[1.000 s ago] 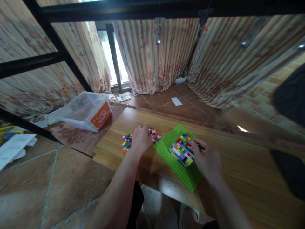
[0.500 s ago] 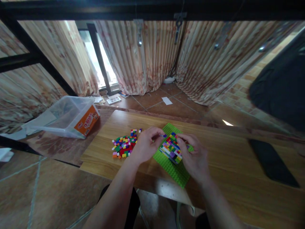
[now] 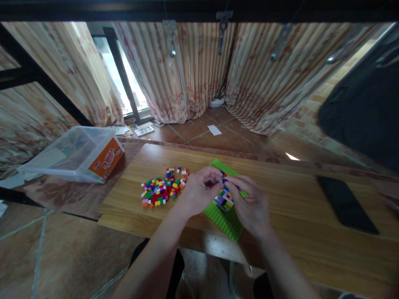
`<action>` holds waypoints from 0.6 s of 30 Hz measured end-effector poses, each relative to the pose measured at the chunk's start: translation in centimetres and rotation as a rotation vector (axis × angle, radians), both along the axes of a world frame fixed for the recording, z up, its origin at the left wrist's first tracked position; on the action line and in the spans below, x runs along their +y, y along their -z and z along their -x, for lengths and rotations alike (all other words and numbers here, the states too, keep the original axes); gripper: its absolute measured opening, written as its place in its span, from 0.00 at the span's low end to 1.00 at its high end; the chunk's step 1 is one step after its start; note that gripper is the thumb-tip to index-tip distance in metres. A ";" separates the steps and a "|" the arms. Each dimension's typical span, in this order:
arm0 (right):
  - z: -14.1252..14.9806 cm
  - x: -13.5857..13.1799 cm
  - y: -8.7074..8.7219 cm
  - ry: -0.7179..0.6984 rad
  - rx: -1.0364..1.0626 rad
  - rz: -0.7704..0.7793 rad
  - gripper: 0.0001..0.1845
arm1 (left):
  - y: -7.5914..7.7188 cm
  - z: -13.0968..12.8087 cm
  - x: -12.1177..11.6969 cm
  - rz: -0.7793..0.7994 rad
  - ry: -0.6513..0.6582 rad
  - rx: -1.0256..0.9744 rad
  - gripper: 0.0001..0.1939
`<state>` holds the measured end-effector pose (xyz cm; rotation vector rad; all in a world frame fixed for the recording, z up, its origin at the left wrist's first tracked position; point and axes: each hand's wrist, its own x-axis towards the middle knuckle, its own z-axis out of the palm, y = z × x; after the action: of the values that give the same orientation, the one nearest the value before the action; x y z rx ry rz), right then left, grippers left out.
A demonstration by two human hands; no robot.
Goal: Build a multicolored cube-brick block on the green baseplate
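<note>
My left hand (image 3: 202,190) is closed in a pinch on a small blue building brick (image 3: 223,181). From the other side, the thumb and fingers of my right hand (image 3: 251,201) close on the same brick, so the fingertips of both hands meet. Just beneath them is a multicoloured block of building bricks (image 3: 225,200), standing on a green studded baseplate (image 3: 229,226). My hands cover the upper part of this block. To the left of my left hand, a pile of loose coloured bricks (image 3: 158,191) lies on the wooden table (image 3: 131,207).
A dark phone-like slab (image 3: 346,203) lies on the table at the right. Beyond the table's left end, a clear plastic bin (image 3: 71,153) with an orange label stands on a low ledge. Curtains (image 3: 199,70) hang behind, and a dark cloth-like shape (image 3: 364,95) fills the upper right.
My left hand has carried the blue brick right to meet my right fingertips above the built block. More of the loose pile shows now. The whole view has shifted slightly.
</note>
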<state>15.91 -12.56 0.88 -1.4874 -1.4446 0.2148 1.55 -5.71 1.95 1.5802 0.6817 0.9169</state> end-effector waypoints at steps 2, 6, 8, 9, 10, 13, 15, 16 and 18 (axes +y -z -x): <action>-0.1 0.0 0.1 0.002 -0.052 -0.033 0.10 | 0.0 -0.3 -0.1 0.050 0.001 -0.037 0.05; -0.1 0.0 -0.1 0.008 -0.124 -0.098 0.09 | 0.1 -0.7 -0.2 0.110 -0.013 -0.074 0.06; -0.1 0.0 -0.1 0.014 -0.154 -0.115 0.08 | 0.2 -0.8 -0.2 0.125 -0.021 -0.077 0.06; -0.2 0.0 -0.1 0.021 -0.160 -0.118 0.08 | 0.3 -0.8 -0.1 0.128 -0.028 -0.073 0.06; -0.3 0.0 -0.1 0.033 -0.155 -0.117 0.08 | 0.4 -0.8 0.0 0.126 -0.037 -0.059 0.06; -1.0 0.1 0.1 0.134 -0.055 -0.087 0.09 | 0.9 -0.6 0.5 0.090 -0.117 0.018 0.05; -1.6 0.3 0.4 0.211 0.058 -0.027 0.09 | 1.1 -0.4 1.0 0.060 -0.200 0.065 0.05; -1.9 0.3 0.5 0.231 0.110 0.011 0.08 | 1.2 -0.3 1.2 0.050 -0.241 0.081 0.05; -2.3 0.5 0.8 0.240 0.184 0.082 0.09 | 1.4 -0.1 1.6 0.038 -0.301 0.109 0.05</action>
<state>18.16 -12.06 0.07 -1.6476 -1.1128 0.2588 1.63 -4.12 0.55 1.5267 1.0284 1.0341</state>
